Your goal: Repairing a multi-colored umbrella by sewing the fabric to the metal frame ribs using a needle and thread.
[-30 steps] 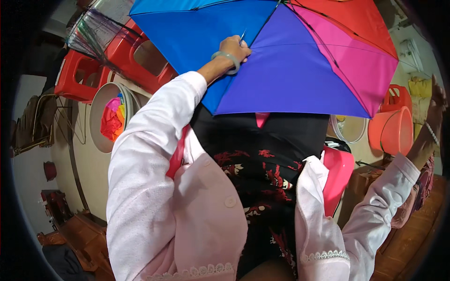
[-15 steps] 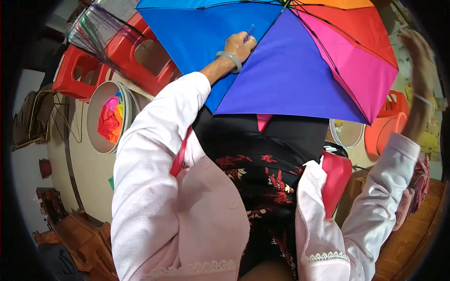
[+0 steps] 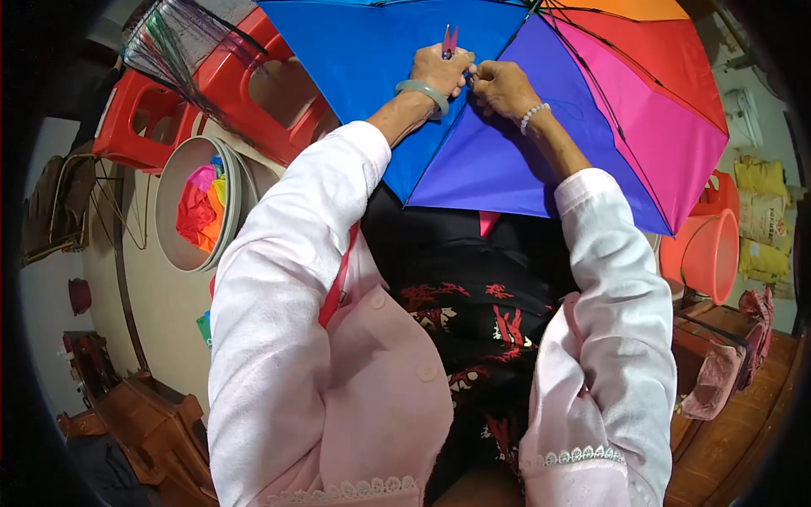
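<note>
A multicoloured umbrella (image 3: 541,165) lies spread across my lap, with dark ribs over its blue, purple, pink, red and orange panels. My left hand (image 3: 438,72) is closed over the blue panel, close to the rib at the blue-purple seam. From its grip stick out two pinkish points of what looks like a small pair of thread snips (image 3: 449,42). My right hand (image 3: 507,89) meets the left at that rib, thumb and fingers pinched together. Whatever sits between those fingertips is too small to make out.
On the left, a pale bucket (image 3: 173,241) holds bright folded cloth, near red plastic stools (image 3: 211,89) carrying a bundle of thin rods. An orange-red bucket (image 3: 714,253) stands at right, with yellow sacks (image 3: 764,215) behind. Wooden furniture (image 3: 152,439) is at lower left.
My right hand has come in from the far right, where it was raised and away from the umbrella, to beside my left hand. The snips' points now show more clearly above the left hand.
</note>
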### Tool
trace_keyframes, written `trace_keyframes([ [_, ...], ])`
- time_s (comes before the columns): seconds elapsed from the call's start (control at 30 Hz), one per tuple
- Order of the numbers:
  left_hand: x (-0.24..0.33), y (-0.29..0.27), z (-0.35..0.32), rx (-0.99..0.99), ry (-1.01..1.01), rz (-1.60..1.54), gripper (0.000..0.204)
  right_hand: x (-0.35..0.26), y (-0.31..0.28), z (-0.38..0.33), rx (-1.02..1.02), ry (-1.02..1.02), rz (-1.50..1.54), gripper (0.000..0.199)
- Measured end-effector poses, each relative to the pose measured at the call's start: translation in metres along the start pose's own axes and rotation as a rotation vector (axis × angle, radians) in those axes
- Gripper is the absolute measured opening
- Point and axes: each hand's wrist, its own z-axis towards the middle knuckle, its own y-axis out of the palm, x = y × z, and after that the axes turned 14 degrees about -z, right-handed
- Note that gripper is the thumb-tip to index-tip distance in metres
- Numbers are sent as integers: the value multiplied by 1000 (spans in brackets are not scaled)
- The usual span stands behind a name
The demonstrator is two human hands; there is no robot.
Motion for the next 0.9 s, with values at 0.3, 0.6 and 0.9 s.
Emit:
trace_keyframes([
  [0.3, -20, -12, 23, -91, 318, 843, 23, 140, -102, 20, 273, 444, 1215, 21],
  [0.6, -10, -10, 15, -179, 43, 697, 23, 210, -181, -55, 556, 369, 682, 9],
  [0.9, 2, 5, 8, -209, 22, 652, 22, 28, -32, -14, 105, -298, -397, 19],
])
